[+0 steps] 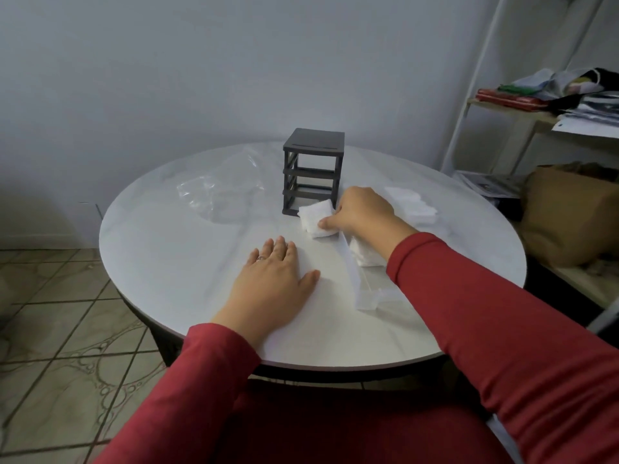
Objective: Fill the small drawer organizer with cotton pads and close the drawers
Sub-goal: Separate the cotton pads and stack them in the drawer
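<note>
Right fingers (pixel 326 223) pinch a cotton pad stack (pixel 316 218) mid-frame; left hand (pixel 274 276) flat, empty. Keep it squared going into a drawer.

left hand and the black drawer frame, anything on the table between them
Head view: nothing; only bare table lies between the flat left hand and the black drawer frame. The cotton pads sit off right.

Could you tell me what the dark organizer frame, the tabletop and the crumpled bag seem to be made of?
The organizer frame looks like matte dark plastic: thin moulded bars, no shine. The tabletop appears to be smooth white marble-look laminate or stone, judging by faint grey veining and soft sheen. The bag seems to be thin clear plastic film, being see-through with glinting creases.
</note>
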